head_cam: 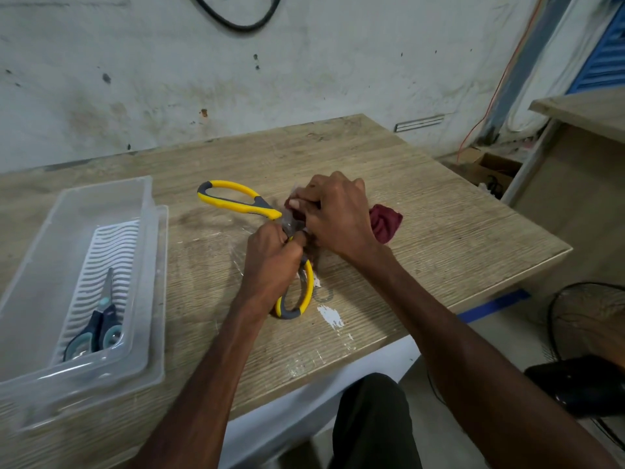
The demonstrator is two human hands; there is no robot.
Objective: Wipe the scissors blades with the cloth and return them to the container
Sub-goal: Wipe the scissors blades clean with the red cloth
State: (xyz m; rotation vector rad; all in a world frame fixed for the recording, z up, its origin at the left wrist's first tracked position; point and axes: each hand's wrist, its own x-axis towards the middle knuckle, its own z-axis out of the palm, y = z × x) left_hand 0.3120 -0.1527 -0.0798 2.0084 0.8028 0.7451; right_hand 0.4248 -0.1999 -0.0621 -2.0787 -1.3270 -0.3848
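Scissors [236, 198] splayed wide open so blades are exposed: left hand [270, 262] clamps one handle, right hand [334, 211] pinches cloth [385, 223] against a blade.

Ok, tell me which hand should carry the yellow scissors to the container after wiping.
Probably left. The left hand already grips the yellow scissors by a handle, nearer the clear container; the right hand holds the maroon cloth.

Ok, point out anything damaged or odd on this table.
The tabletop is worn: white chipped patches by the near edge, just right of the yellow scissors, and a dark smudge under their far handle. Nothing looks spilled.
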